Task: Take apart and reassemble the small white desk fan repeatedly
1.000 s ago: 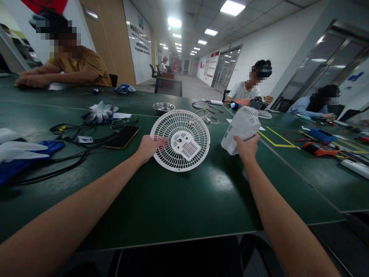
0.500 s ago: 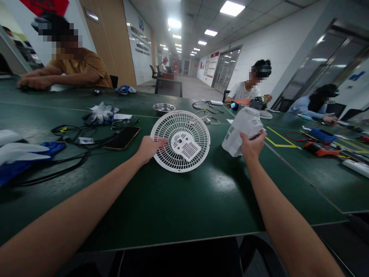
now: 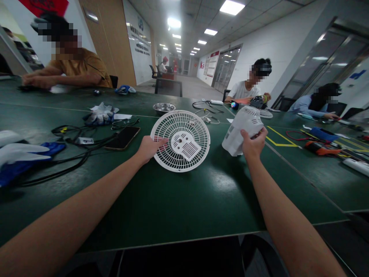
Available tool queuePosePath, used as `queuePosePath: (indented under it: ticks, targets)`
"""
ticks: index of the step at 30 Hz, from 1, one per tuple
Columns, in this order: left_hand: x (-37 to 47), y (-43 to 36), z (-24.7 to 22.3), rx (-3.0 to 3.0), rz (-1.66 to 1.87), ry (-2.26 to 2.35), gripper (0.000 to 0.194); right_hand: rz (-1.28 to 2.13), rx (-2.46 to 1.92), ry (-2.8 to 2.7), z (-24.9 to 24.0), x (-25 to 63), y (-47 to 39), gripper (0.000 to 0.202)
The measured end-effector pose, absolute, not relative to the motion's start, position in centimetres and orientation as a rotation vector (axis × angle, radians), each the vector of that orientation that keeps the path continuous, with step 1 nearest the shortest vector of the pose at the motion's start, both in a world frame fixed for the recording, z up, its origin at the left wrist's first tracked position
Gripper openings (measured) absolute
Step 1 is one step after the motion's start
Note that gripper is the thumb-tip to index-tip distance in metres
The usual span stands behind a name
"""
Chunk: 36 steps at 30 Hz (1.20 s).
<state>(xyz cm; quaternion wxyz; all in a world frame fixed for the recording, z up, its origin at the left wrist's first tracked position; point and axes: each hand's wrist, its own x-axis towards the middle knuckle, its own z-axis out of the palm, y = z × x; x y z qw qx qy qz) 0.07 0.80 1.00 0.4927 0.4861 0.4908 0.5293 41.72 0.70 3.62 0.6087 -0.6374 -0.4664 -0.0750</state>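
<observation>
My left hand (image 3: 150,149) grips the left rim of a round white fan grille (image 3: 184,142), thumb on its near face. The grille is tilted up toward me and has a slotted plate at its centre. To the right, my right hand (image 3: 254,144) is closed around a white plastic fan housing (image 3: 240,132) with vent slots at its top. The housing leans to one side, and some of my right fingers are hidden behind it. Grille and housing are apart.
On the green table (image 3: 184,215) lie a phone (image 3: 123,138), black cables (image 3: 77,156) and gloves (image 3: 99,114) to the left. Behind the grille stands a metal bowl (image 3: 163,108). An orange multimeter (image 3: 321,148) lies at right. Several people sit around the table.
My right hand has shifted very slightly on the housing, which is almost unmoved. My left hand and the grille stay in place.
</observation>
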Motion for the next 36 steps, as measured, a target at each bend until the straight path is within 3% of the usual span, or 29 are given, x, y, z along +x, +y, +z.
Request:
queuePosePath:
  ticks: [10,16,19,26,36]
  targets:
    - [0.2,0.5,1.4,1.171,1.284,1.204,0.016,-0.523,-1.384,-1.149,5.5,39.3,-1.8,0.082]
    - [0.0,0.7,1.2,1.189,1.279,1.213,0.019,-0.202,-1.39,-1.371,5.0,34.3,-2.9,0.084]
    - [0.1,0.5,1.3,1.185,1.285,1.208,0.019,-0.002,-1.509,-1.429,3.1,32.8,-2.1,0.074]
    - [0.1,0.9,1.0,1.189,1.286,1.186,0.018,0.038,-1.879,-1.575,-0.3,32.4,-0.1,0.084]
    - [0.3,0.9,0.9,1.186,1.31,1.175,0.016,-0.087,-1.608,-1.601,2.1,31.7,-1.6,0.052]
